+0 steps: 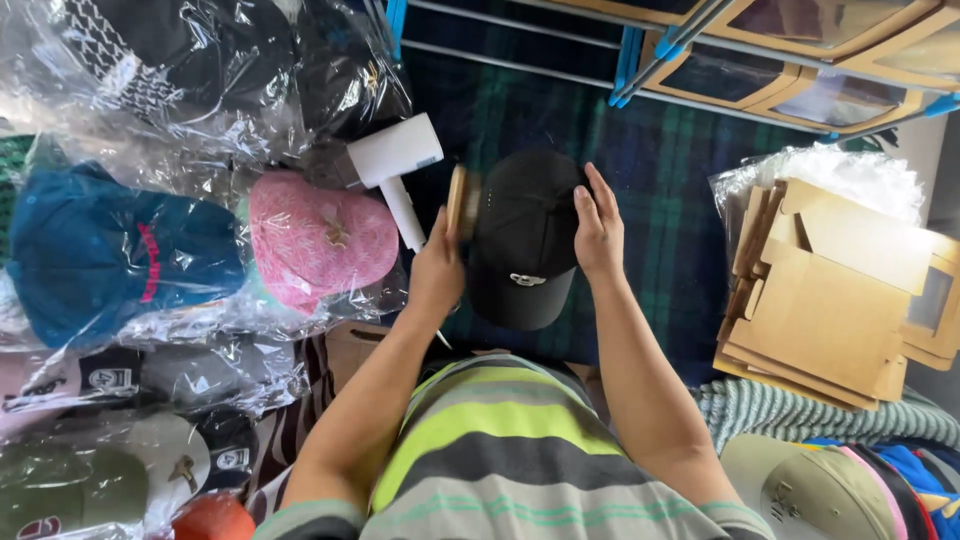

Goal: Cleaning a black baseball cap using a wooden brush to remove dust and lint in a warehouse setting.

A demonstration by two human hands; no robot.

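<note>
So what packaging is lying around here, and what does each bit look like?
Clear plastic bags: left, crinkled, each holding a cap, blue, pink, white or black.
Flat cardboard boxes: right, brown stack, some with clear windows.
Clear bag: behind that stack, shiny.
No signs or screens.

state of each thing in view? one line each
black cap: unbagged, held between both hands
left hand: grips a round wooden brush against the cap
right hand: flat on the cap's side
pink cap: inside clear plastic bag
blue cap: bagged
cardboard boxes: folded flat, stacked
white handheld device: lying down, untouched
</note>
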